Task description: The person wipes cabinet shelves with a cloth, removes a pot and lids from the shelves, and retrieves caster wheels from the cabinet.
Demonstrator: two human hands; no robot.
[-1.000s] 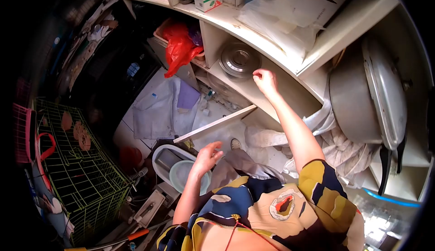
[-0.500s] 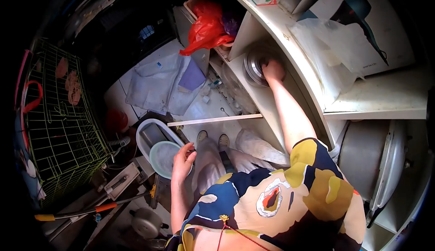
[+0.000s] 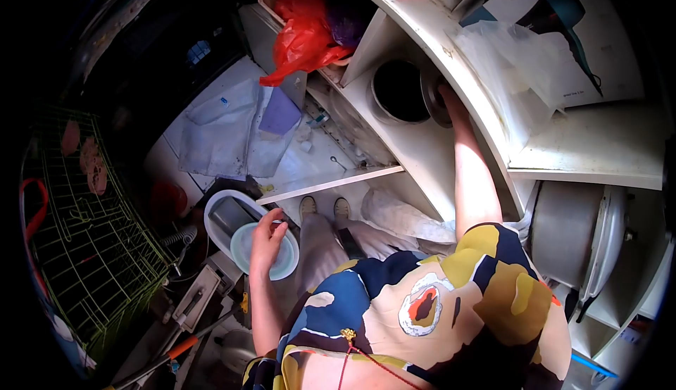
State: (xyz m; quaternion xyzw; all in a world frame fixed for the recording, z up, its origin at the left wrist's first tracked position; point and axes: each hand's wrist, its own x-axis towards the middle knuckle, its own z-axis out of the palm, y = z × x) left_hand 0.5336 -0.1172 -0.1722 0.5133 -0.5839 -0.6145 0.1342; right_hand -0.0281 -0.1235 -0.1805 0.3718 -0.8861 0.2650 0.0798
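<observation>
My right hand [image 3: 453, 103] reaches into an upright cabinet compartment and grips a round metal lid [image 3: 429, 94], which stands tilted on edge. Beside it, to the left, sits an uncovered round pot [image 3: 376, 108] with a dark inside; what it holds cannot be made out. Most of the grip is hidden behind the lid and in shadow. Lower down, my left hand [image 3: 266, 238] hovers over a pale green bowl [image 3: 280, 267], its fingers loosely bent and apart, with nothing visible in them. The bowl overlaps a white oval tub [image 3: 215, 210].
A white shelf board [image 3: 584, 152] carries a hair dryer box [image 3: 612, 73] and a clear plastic bag [image 3: 503, 73]. Red plastic bag [image 3: 303, 38] hangs at the upper left of the cabinet. A green wire cage [image 3: 91, 228] stands left; a large lidded pot [image 3: 567, 228] sits right.
My right hand has drawn the lid off the pot to the right and tipped it, uncovering the dark inside. My left hand has moved left, over the bowl.
</observation>
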